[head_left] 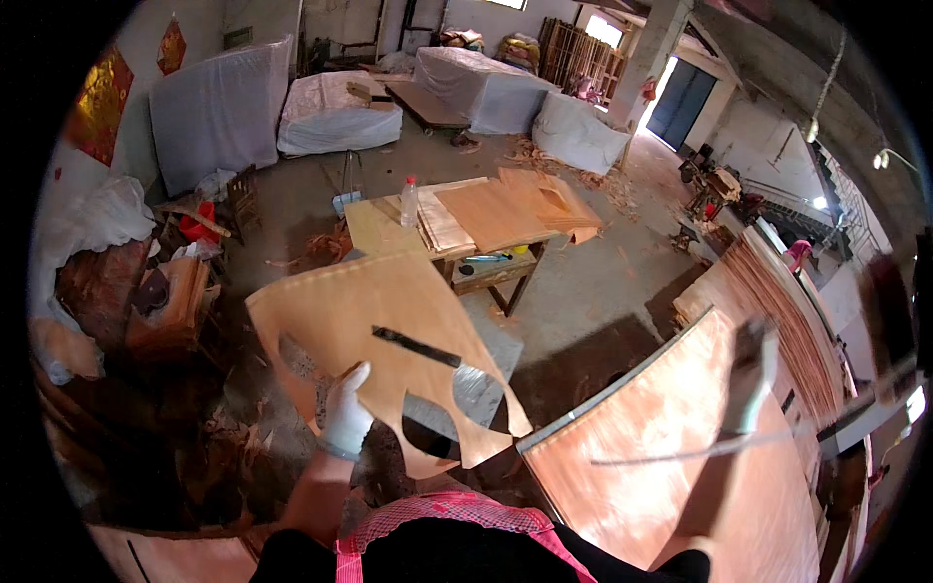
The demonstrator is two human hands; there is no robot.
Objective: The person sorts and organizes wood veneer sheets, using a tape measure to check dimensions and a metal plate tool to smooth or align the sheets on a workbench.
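My left hand (347, 413), in a white glove, grips the near edge of a thin wood veneer sheet (379, 291), thumb on top. Rounded pieces are cut out of that sheet's near edge, leaving curved gaps and narrow tongues. A dark strip (416, 346) lies across its face. On the right, my gloved right hand (748, 379) is smeared by motion over a large, shiny veneer sheet (641, 428). A thin pale strip (671, 455) crosses below it, also blurred. Whether this hand holds the strip, I cannot tell.
Ahead stands a wooden table (374, 225) with veneer pieces (501, 214) and a clear bottle (409, 202). A tall veneer stack (777, 325) rises at right. Plastic-covered piles (340, 117) line the back. Scraps (228, 437) litter the floor at left, near a red bucket (199, 223).
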